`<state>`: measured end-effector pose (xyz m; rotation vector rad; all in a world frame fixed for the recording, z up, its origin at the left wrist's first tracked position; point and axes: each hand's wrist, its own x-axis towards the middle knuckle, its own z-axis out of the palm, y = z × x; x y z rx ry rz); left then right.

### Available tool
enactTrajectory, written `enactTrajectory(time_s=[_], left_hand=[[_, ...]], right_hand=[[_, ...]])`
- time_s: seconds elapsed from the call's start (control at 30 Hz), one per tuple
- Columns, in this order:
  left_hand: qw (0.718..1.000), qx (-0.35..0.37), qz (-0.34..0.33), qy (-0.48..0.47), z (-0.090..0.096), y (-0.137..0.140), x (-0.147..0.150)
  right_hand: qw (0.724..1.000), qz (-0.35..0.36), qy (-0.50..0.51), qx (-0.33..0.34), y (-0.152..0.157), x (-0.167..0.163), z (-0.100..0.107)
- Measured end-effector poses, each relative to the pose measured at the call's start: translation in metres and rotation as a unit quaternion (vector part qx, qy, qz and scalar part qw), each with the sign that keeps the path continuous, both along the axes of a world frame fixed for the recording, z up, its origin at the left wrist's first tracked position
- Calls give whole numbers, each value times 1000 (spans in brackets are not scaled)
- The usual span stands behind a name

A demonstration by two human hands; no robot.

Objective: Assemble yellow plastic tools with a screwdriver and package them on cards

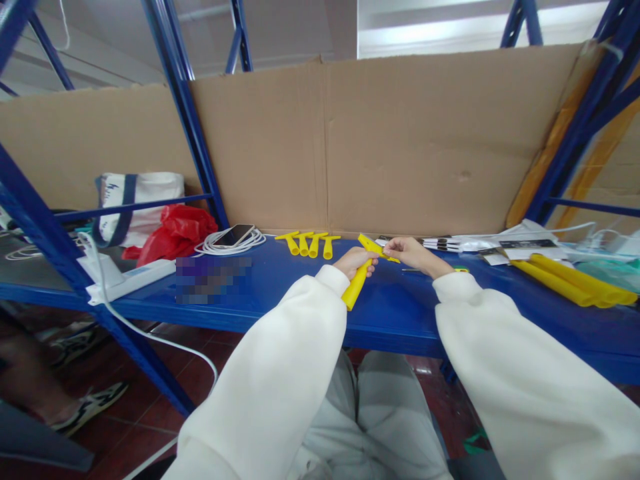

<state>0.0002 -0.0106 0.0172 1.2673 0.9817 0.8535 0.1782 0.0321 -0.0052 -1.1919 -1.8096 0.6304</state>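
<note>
My left hand (356, 261) is closed around a yellow T-shaped plastic handle (354, 292), held above the front part of the blue shelf. Its tube end points down towards me, and its crosspiece shows beyond my fingers. Close against that crosspiece, my right hand (406, 253) has thumb and fingers pinched together; whatever lies between them is too small to make out. Several similar yellow T-shaped pieces (313, 245) lie in a row behind my left hand, near the cardboard. A thin metal tool (411, 270) rests partly under my right hand.
Yellow tubes (575, 280) and white packets (530, 247) lie at the right. Leftward are a phone (237, 235) on a coiled white cable (207, 248), a red bag (175, 233) and a power strip (143, 277). Cardboard (400, 147) walls the back; blue posts (193, 127) frame the shelf.
</note>
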Motion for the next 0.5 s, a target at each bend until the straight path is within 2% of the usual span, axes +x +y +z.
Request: enactTrajectory(time_s=[0.27, 0.5], left_hand=[[1000, -5, 1, 13, 0, 0, 1], [1000, -4, -3, -9, 0, 2, 1]], right_hand=[[1000, 11, 3, 3, 1, 1, -1], [1000, -26, 3, 6, -7, -6, 2]])
